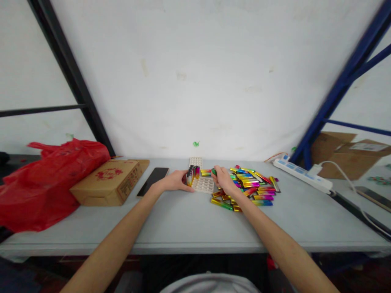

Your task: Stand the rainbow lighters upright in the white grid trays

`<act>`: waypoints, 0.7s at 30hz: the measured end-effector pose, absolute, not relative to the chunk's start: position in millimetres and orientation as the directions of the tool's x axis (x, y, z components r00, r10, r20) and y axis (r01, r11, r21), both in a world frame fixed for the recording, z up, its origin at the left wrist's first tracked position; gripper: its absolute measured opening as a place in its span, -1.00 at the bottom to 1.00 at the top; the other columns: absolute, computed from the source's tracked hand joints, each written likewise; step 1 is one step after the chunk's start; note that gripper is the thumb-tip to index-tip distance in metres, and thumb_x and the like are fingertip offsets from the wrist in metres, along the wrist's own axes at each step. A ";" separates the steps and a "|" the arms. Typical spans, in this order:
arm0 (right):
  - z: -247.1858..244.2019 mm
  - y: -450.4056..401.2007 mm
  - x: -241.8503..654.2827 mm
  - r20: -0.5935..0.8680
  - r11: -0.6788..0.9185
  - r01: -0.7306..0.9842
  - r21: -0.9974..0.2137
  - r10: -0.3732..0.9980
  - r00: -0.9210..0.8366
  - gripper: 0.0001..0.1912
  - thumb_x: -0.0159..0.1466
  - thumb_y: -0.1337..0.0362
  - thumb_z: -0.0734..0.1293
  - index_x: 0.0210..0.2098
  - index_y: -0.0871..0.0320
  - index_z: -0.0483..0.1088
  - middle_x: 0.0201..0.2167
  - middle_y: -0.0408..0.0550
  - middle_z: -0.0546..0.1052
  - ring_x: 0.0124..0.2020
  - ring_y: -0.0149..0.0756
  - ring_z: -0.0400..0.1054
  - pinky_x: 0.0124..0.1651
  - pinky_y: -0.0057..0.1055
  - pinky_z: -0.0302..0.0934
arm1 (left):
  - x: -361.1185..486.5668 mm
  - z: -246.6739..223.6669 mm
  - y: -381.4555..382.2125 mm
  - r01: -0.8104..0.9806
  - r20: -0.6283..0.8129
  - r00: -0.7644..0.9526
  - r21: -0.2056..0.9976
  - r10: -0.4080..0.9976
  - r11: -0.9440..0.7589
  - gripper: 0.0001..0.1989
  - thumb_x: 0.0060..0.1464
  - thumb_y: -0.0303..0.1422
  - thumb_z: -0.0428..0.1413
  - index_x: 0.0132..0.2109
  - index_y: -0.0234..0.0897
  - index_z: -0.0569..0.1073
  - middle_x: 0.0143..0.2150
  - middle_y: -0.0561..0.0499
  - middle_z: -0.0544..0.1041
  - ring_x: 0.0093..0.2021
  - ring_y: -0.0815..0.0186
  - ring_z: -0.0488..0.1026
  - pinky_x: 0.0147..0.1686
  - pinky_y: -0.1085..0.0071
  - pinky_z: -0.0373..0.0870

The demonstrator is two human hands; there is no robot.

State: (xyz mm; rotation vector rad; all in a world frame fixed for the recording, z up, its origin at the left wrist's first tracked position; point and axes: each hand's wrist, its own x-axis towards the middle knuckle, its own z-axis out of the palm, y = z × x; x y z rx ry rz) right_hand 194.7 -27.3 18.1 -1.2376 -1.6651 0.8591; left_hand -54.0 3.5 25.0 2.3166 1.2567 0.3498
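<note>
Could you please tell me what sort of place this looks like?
Probably a small packing or assembly workstation: a grey workbench carries a pile of shiny, colourful cylinders beside a pale tray of round slots, with a cardboard box and a power strip nearby.

On your table (183,228): bag (49,183) far left, box (100,185) beside it, phone (153,181) right of box. Tray (204,185) mid-table, upright lighters (197,172) at its left, lighter pile (250,184) right. Power strip (302,175) beyond, further right.
</note>
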 end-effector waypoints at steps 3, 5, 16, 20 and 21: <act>18.6 -30.4 193.1 0.203 0.229 0.355 -0.907 0.973 -0.109 -0.41 0.39 -0.12 0.00 -0.64 0.05 0.14 -0.77 -0.23 0.12 -0.69 -0.39 0.05 -0.56 -0.44 -0.01 | -54.2 24.3 3.5 0.708 -0.001 0.555 0.526 0.832 -0.471 -0.26 -0.27 0.18 0.35 -0.07 -0.27 0.47 -0.31 0.03 0.54 -0.34 0.21 0.44 -0.41 0.40 0.26; 18.7 -32.3 191.5 0.196 0.227 0.373 -0.900 0.973 -0.119 -0.39 0.39 -0.16 0.02 -0.64 0.06 0.16 -0.76 -0.24 0.14 -0.67 -0.39 0.08 -0.52 -0.44 0.02 | -54.6 23.9 3.3 0.698 0.005 0.561 0.534 0.828 -0.477 -0.27 -0.26 0.17 0.35 -0.07 -0.27 0.47 -0.31 0.03 0.54 -0.34 0.22 0.44 -0.41 0.40 0.27; 18.1 -29.0 190.7 0.278 0.325 0.460 -0.826 0.945 -0.169 -0.39 0.41 -0.04 0.01 -0.70 0.07 0.14 -0.76 -0.21 0.18 -0.63 -0.38 0.13 -0.42 -0.41 0.03 | -54.8 24.1 3.5 0.708 0.009 0.556 0.520 0.831 -0.478 -0.26 -0.26 0.19 0.35 -0.07 -0.26 0.47 -0.31 0.03 0.54 -0.35 0.23 0.44 -0.41 0.41 0.27; 18.1 -32.5 189.7 0.291 0.330 0.398 -0.856 0.944 -0.157 -0.30 0.40 -0.25 -0.04 -0.58 0.10 0.26 -0.71 -0.22 0.22 -0.60 -0.36 0.16 -0.45 -0.42 0.04 | -55.6 21.7 5.4 0.702 0.014 0.554 0.530 0.833 -0.476 -0.28 -0.27 0.17 0.36 -0.09 -0.25 0.48 -0.32 0.03 0.55 -0.35 0.22 0.45 -0.42 0.41 0.26; 18.0 -33.4 189.2 0.292 0.331 0.385 -0.861 0.943 -0.157 -0.29 0.40 -0.28 -0.04 -0.52 0.11 0.32 -0.69 -0.22 0.24 -0.59 -0.35 0.18 -0.45 -0.42 0.06 | -55.8 21.1 5.8 0.702 0.016 0.553 0.530 0.833 -0.476 -0.27 -0.27 0.18 0.36 -0.09 -0.25 0.48 -0.32 0.03 0.55 -0.35 0.22 0.45 -0.42 0.41 0.26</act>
